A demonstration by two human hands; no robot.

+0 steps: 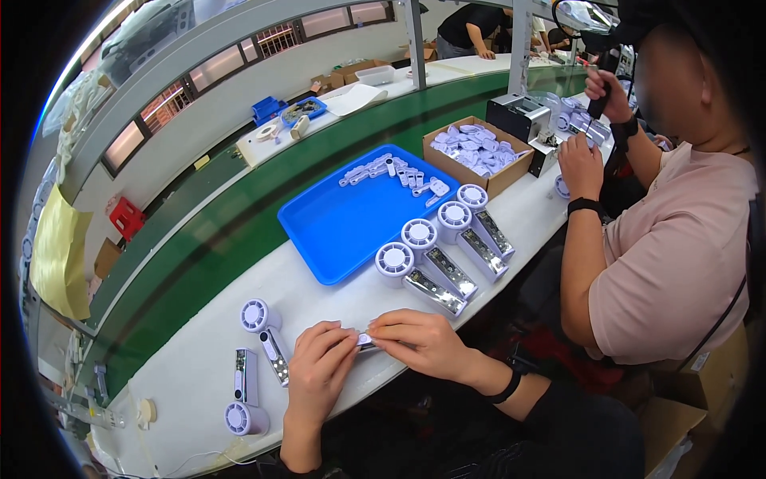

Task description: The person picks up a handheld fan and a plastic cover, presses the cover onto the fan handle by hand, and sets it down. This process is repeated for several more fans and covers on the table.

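Close to the table's front edge, my left hand (319, 363) and my right hand (419, 342) pinch a small pale lavender plastic part (365, 339) between them. My fingers cover most of it. Left of my left hand lies a lavender handheld fan (254, 316) with a strip fitted on its handle. Another handheld fan (237, 417), its circuit board exposed, points the other way. Beyond my right hand, several handheld fans (419, 234) lie in a slanted row with open handles showing circuit boards.
A blue tray (319, 239) with small lavender parts stands ahead. Behind it to the right are a cardboard box (499, 185) of lavender pieces and a black machine (519, 112). At right, a co-worker (654, 247) holds a dark power screwdriver. A tape roll (146, 413) sits far left.
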